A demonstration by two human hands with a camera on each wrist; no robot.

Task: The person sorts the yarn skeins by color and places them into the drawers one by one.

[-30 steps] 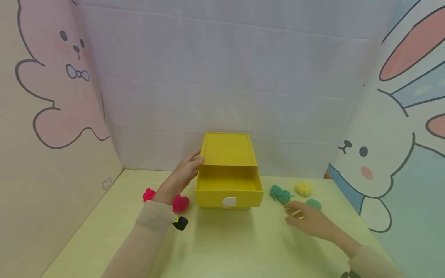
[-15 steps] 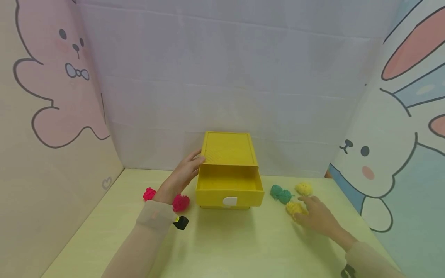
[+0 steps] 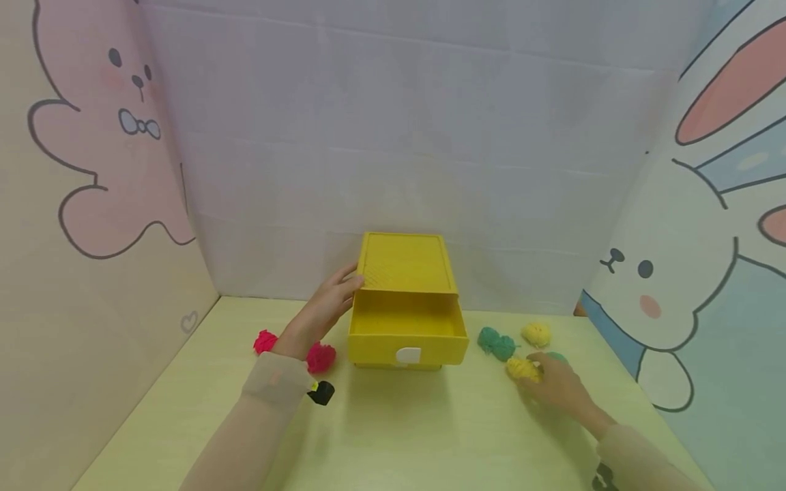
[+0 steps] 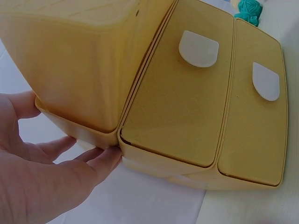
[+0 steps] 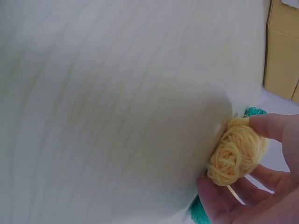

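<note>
A yellow plastic drawer cabinet (image 3: 405,262) stands at the back, its top drawer (image 3: 371,349) pulled out and bare inside. In the left wrist view, two shut drawers with white tabs (image 4: 199,49) show below it. My left hand (image 3: 322,307) rests against the cabinet's left side, thumb at the upper edge and fingers (image 4: 105,163) laid along the wall. On the right, my right hand (image 3: 555,385) holds a small ball of yellow yarn (image 5: 238,154) between thumb and fingers, close over the table.
Near the right hand lie a pair of green yarn balls (image 3: 496,343), another yellow yarn ball (image 3: 536,334) and a partly hidden green one (image 3: 557,356). Pink yarn balls (image 3: 321,357) lie by the left forearm. Walls with cartoon prints enclose the table (image 3: 393,436).
My right hand has moved from above the yellow yarn ball to its right side, and its thumb and fingers have closed on it. The left hand and cabinet stay put.
</note>
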